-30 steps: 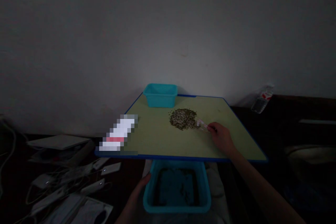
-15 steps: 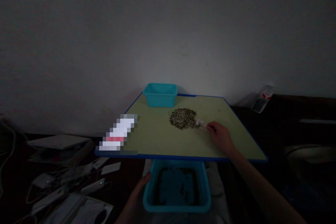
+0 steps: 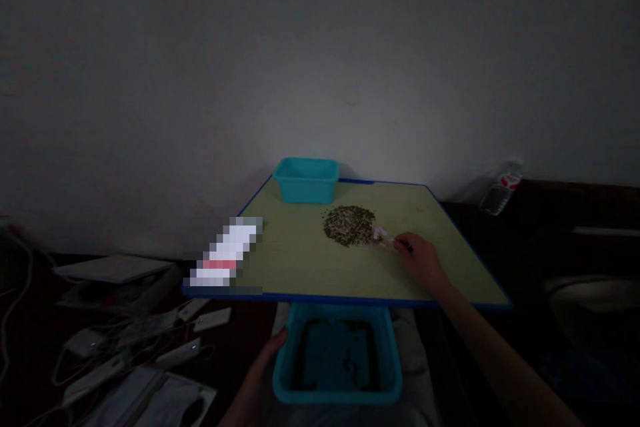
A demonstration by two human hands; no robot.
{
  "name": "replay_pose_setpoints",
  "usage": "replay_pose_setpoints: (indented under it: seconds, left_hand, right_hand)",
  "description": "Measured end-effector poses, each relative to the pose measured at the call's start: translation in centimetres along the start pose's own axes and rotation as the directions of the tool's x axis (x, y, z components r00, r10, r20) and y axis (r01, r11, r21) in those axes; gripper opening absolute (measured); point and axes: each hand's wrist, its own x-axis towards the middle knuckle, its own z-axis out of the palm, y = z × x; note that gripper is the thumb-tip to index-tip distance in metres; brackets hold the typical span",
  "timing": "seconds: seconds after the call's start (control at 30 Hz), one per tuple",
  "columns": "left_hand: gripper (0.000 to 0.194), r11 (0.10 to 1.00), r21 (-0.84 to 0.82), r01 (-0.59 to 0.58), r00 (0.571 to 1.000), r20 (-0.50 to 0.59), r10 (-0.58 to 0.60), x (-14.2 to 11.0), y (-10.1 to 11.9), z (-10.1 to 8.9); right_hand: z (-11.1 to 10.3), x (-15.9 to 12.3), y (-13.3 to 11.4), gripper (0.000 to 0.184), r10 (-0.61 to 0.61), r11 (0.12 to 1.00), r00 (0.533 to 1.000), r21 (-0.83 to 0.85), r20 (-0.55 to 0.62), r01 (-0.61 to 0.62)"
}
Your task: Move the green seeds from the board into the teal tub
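My right hand [image 3: 419, 260] is closed around a small pale, partly see-through tool [image 3: 384, 236] with a widened end; its exact kind is hard to make out in the dim light. The tool's end meets the right edge of a flat pile of mixed dark and whitish grains or seeds [image 3: 348, 224] on the board. Low in the view, my left hand [image 3: 274, 345] grips the left side of a teal plastic bin [image 3: 337, 396], thumb at the rim and the other fingers hidden. Dark bits lie along that bin's inner walls and floor. The bin sits over my lap, below the board's front edge.
The pale board [image 3: 300, 270] has a blue border. A second teal bin [image 3: 307, 192] stands at its back left, and a blurred-out bright rectangle [image 3: 227, 252] lies front left. Cables and power strips [image 3: 177, 351] clutter the left. A plastic bottle [image 3: 501, 190] leans by the wall at right.
Almost nothing differs. Both hands, the tool, the pile and the bins keep their places, with only a very slight shift of the camera.
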Motion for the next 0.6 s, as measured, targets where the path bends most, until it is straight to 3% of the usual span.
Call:
replay_pose_setpoints:
  seconds: [0.3,0.5,0.6]
  left_hand:
    - [0.048,0.999,-0.023,0.032,0.999,-0.021,-0.032,-0.4,-0.1,0.6]
    - [0.044,0.997,-0.029,0.068,0.995,0.079,-0.065,0.3,0.0,-0.1]
    - [0.038,0.999,-0.004,0.054,0.996,0.066,-0.053,0.4,0.0,-0.4]
  right_hand:
    - [0.2,0.1,0.1,0.021,-0.006,1.0,1.0,-0.018,-0.012,0.006]
    - [0.3,0.4,-0.1,0.021,-0.003,1.0,1.0,-0.02,0.009,0.003]
    - [0.3,0.4,-0.1,0.021,-0.014,1.0,1.0,-0.01,0.012,0.014]
